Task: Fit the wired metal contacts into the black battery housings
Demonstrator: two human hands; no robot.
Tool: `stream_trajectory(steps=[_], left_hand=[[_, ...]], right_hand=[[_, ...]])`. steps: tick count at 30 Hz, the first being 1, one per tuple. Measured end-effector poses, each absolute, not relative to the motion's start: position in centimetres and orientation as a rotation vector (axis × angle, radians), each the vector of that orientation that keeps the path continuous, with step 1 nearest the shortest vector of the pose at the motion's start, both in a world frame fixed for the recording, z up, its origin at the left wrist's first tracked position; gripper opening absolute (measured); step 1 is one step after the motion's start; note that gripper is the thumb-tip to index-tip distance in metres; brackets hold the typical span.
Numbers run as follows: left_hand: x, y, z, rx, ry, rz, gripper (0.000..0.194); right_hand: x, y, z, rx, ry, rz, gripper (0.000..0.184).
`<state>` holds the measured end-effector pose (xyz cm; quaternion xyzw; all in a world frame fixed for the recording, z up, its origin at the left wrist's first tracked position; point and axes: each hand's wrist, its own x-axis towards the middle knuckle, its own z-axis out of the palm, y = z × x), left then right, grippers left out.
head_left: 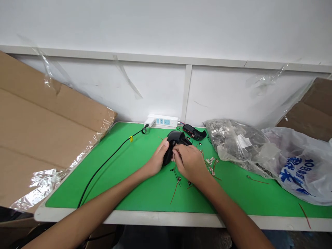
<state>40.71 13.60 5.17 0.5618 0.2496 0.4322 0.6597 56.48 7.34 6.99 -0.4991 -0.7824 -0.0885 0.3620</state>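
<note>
My left hand (157, 157) is wrapped round a curved black plastic housing (169, 152), tilted upright above the green mat. Against its open inner side, the fingers of my right hand (189, 159) are pinched together; whatever lies between them is too small and hidden to name. Another black plastic shell (194, 132) with a red wire lies behind, near the wall. Below my hands, small round metal parts (179, 179) with thin red and black wires are scattered. Several small whitish metal pieces (210, 161) lie just right of my right hand.
A white power strip (166, 121) with a plugged-in black cable (103, 160) sits at the back. Clear bags of parts (233, 140) and a white plastic bag (306, 166) occupy the right. Cardboard (52, 128) leans at the left. Loose red wire (304, 215) lies by the front edge.
</note>
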Motion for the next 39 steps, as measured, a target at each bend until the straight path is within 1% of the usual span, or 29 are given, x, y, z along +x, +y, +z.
stream_trajectory(steps=[7,14,22,29,34,39], left_hand=[[40.68,13.93,4.51,1.250,0.547,1.017,0.056],[40.71,13.77,4.96,1.361,0.544,1.034,0.050],[40.77,13.78,4.90,1.390,0.577,1.039,0.052],[40.67,13.77,4.90,1.396,0.576,1.007,0.055],[40.67,13.70,5.04,1.410,0.564,1.026,0.054],[40.61,13.61,5.02,1.377,0.574,1.003,0.054]], right_hand=[[56.39,7.25,6.99,-1.214,-1.982,-0.273,0.014],[56.33,7.25,7.09,-1.213,-1.989,-0.313,0.014],[56.26,7.10,7.03,-1.224,-1.984,-0.365,0.012],[56.23,6.96,7.30,-1.225,-1.976,-0.327,0.012],[56.16,7.07,7.26,-1.224,-1.971,-0.342,0.011],[56.38,7.21,7.03,-1.195,-2.019,-0.469,0.010]])
